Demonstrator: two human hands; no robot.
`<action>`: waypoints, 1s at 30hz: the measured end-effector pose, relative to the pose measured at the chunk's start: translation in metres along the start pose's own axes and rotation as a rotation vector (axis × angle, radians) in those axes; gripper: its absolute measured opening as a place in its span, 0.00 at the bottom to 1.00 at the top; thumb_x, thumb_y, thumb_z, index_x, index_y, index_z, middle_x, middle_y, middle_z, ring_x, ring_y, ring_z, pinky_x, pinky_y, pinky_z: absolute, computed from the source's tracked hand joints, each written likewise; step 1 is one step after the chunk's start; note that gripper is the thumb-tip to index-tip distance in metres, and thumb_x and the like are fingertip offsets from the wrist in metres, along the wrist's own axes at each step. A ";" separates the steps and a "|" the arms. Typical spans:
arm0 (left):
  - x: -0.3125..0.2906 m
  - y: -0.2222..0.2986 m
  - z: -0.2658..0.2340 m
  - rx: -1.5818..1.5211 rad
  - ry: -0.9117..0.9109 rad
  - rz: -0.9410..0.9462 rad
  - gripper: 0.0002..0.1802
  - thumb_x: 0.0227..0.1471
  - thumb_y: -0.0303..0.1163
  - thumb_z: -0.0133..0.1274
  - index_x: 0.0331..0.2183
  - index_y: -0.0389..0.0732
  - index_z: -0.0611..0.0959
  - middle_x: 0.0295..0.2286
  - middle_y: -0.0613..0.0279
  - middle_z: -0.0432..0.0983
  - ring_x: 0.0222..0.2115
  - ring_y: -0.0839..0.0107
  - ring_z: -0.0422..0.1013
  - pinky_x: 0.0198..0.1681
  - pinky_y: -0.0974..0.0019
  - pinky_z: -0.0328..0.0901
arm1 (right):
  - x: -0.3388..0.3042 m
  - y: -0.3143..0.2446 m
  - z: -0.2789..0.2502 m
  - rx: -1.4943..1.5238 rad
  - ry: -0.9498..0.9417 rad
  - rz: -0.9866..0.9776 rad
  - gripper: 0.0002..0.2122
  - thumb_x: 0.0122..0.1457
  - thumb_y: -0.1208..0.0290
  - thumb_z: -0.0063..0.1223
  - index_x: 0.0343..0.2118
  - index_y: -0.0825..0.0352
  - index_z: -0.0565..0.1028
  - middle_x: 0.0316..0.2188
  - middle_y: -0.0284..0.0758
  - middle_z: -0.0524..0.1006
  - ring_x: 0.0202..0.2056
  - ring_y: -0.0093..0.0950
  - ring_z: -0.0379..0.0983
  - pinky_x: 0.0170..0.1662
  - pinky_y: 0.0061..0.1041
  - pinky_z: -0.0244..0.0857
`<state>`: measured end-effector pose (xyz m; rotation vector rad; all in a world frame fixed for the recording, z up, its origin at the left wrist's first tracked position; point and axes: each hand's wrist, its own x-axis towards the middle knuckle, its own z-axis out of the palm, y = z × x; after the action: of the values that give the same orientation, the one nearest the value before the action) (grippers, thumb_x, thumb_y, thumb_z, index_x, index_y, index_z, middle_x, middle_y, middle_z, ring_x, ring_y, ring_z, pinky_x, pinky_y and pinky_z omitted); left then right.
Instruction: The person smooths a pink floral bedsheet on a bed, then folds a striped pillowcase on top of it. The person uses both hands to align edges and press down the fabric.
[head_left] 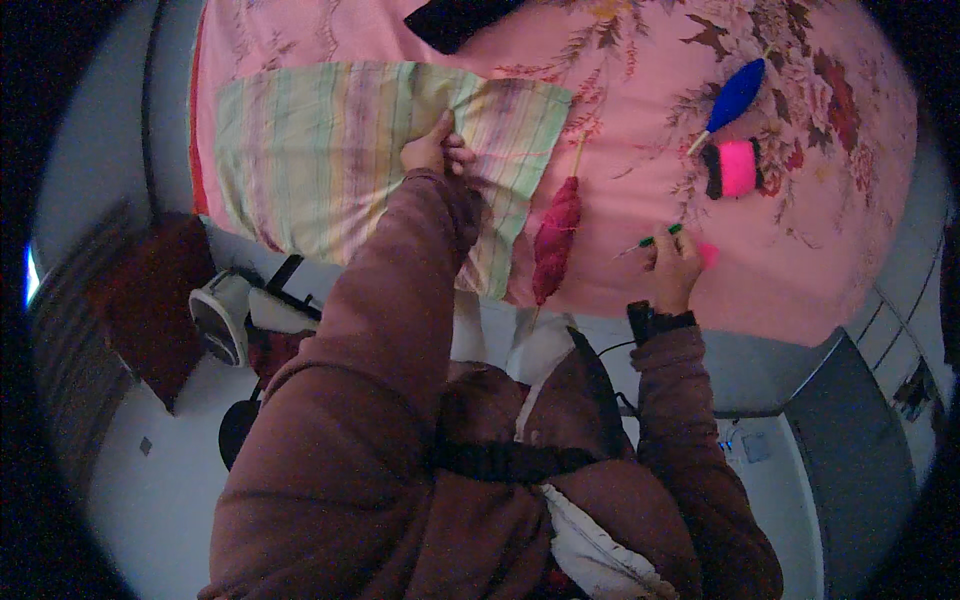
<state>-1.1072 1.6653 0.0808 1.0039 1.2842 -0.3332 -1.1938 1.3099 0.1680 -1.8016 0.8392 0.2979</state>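
Note:
My left hand [437, 150] is over the striped cloth [300, 150], fingers curled and thumb pointing away from me. A faint pink thread [510, 156] runs rightward from its fingers across the cloth. To the right, my right hand [677, 268] pinches a thin tool with a green handle [660, 238] and a slender tip pointing left; its exact kind is unclear. Something bright pink [709, 256] shows beside that hand, partly hidden. Between my hands lies a stick wound with dark pink yarn [556, 240], close to the cloth's right edge.
Farther right on the pink flowered bedspread [640, 110] are a stick wound with blue yarn [738, 95] and a bright pink bundle with black ends [738, 168]. A black item [455, 22] lies at the far edge. A white object [222, 315] stands on the left below the bed.

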 end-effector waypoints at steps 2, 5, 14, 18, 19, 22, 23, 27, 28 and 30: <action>0.000 -0.002 0.002 -0.037 0.015 -0.028 0.19 0.51 0.44 0.65 0.25 0.39 0.78 0.20 0.58 0.75 0.13 0.61 0.73 0.09 0.62 0.59 | 0.006 -0.017 0.005 -0.022 -0.004 -0.041 0.12 0.59 0.65 0.59 0.28 0.69 0.75 0.22 0.31 0.74 0.22 0.20 0.69 0.21 0.21 0.63; -0.005 -0.004 0.006 -0.051 -0.041 0.001 0.19 0.51 0.41 0.64 0.25 0.36 0.77 0.19 0.57 0.74 0.13 0.60 0.74 0.09 0.60 0.62 | 0.006 -0.038 0.030 -0.155 -0.029 -0.077 0.13 0.58 0.62 0.61 0.33 0.70 0.75 0.27 0.34 0.76 0.25 0.24 0.71 0.28 0.26 0.67; -0.018 -0.006 0.007 -0.051 -0.148 -0.204 0.24 0.53 0.47 0.61 0.23 0.35 0.77 0.16 0.49 0.77 0.09 0.62 0.70 0.09 0.62 0.59 | -0.083 -0.030 0.105 -0.877 -0.101 -0.220 0.29 0.51 0.52 0.63 0.47 0.72 0.70 0.43 0.52 0.75 0.46 0.53 0.72 0.49 0.45 0.66; -0.013 -0.005 0.005 -0.022 -0.235 -0.261 0.24 0.53 0.48 0.61 0.23 0.34 0.77 0.16 0.49 0.77 0.11 0.59 0.72 0.10 0.59 0.64 | -0.080 -0.023 0.122 -0.887 -0.010 -0.089 0.31 0.51 0.52 0.63 0.49 0.74 0.68 0.44 0.52 0.74 0.46 0.51 0.71 0.49 0.45 0.65; -0.013 -0.007 0.005 -0.041 -0.274 -0.213 0.24 0.54 0.47 0.61 0.25 0.34 0.78 0.15 0.50 0.76 0.12 0.58 0.73 0.11 0.56 0.65 | -0.078 -0.020 0.122 -0.867 -0.001 -0.123 0.31 0.51 0.53 0.62 0.50 0.74 0.68 0.45 0.52 0.74 0.47 0.51 0.71 0.49 0.45 0.65; -0.009 -0.005 -0.002 -0.136 -0.400 -0.333 0.24 0.56 0.47 0.58 0.27 0.32 0.78 0.16 0.46 0.76 0.12 0.54 0.74 0.11 0.52 0.66 | -0.074 -0.018 0.122 -0.834 0.078 -0.159 0.30 0.53 0.57 0.61 0.52 0.74 0.67 0.47 0.53 0.74 0.47 0.51 0.72 0.50 0.44 0.65; -0.007 -0.005 -0.004 -0.139 -0.435 -0.324 0.26 0.57 0.48 0.56 0.26 0.31 0.78 0.17 0.42 0.76 0.12 0.53 0.73 0.12 0.51 0.66 | -0.069 -0.020 0.119 -0.841 0.131 -0.147 0.30 0.53 0.58 0.61 0.53 0.74 0.67 0.47 0.54 0.74 0.47 0.52 0.72 0.51 0.44 0.65; 0.000 -0.012 -0.015 -0.095 -0.632 -0.351 0.28 0.60 0.49 0.52 0.25 0.30 0.78 0.21 0.39 0.79 0.14 0.52 0.75 0.16 0.46 0.68 | -0.033 -0.035 0.103 -0.966 0.321 -0.481 0.33 0.54 0.61 0.60 0.59 0.74 0.64 0.52 0.56 0.71 0.53 0.52 0.68 0.57 0.42 0.62; 0.001 -0.013 -0.018 0.156 -0.663 -0.062 0.27 0.60 0.49 0.51 0.26 0.30 0.79 0.22 0.39 0.79 0.16 0.52 0.76 0.17 0.46 0.69 | -0.024 -0.039 0.101 -1.091 0.335 -0.721 0.33 0.54 0.63 0.59 0.60 0.75 0.63 0.53 0.56 0.70 0.54 0.53 0.67 0.58 0.42 0.61; 0.006 0.000 -0.032 0.450 -0.741 0.138 0.24 0.60 0.46 0.51 0.29 0.31 0.79 0.25 0.41 0.80 0.20 0.52 0.78 0.22 0.46 0.72 | -0.008 -0.051 0.105 -1.152 0.325 -0.877 0.32 0.54 0.67 0.58 0.60 0.75 0.63 0.55 0.55 0.69 0.55 0.53 0.65 0.59 0.44 0.60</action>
<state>-1.1261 1.6913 0.0770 1.1804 0.4691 -0.8229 -1.1454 1.4168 0.1683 -3.1443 -0.0900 -0.1544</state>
